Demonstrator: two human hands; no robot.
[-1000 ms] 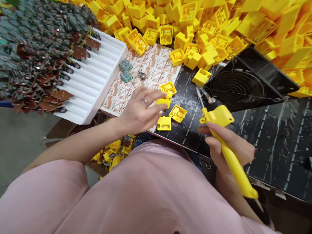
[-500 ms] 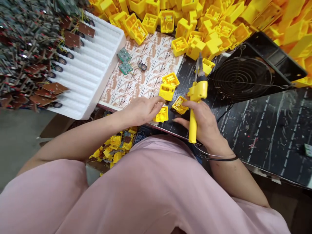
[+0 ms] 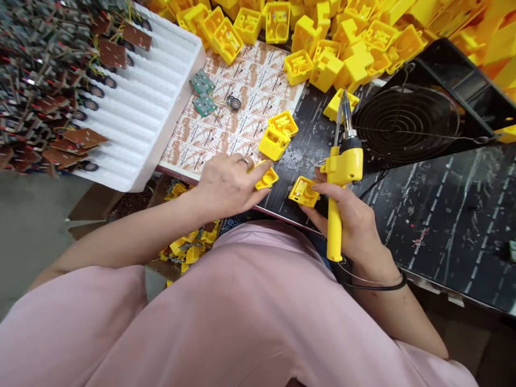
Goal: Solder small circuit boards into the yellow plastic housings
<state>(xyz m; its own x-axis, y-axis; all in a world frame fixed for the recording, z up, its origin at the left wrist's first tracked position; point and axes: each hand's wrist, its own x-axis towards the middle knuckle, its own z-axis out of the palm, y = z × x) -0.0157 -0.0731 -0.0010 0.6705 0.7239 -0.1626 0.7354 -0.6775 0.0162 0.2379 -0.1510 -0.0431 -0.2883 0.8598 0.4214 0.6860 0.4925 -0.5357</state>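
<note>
My left hand (image 3: 228, 183) has its thumb and forefinger around a small yellow plastic case (image 3: 269, 178) at the table's front edge. My right hand (image 3: 352, 215) carries a yellow soldering gun (image 3: 344, 166), its metal tip pointing away from me. The same hand pinches a second yellow case (image 3: 303, 192), open side up, between thumb and fingers. Just beyond my left hand, two more cases touch: one (image 3: 273, 144) shows a grille of small holes, the other (image 3: 283, 124) faces open side up.
A heap of yellow cases (image 3: 322, 64) fills the back. At right stands a black fan (image 3: 397, 118). Green circuit boards (image 3: 203, 91) and a small round speaker (image 3: 233, 102) lie on patterned board. A white foam tray (image 3: 161, 91) at left bears many wired circuit boards.
My right hand has moved right and toward me with the soldering gun and the case. My left hand's fingers now straddle the near case, which has turned slightly.
</note>
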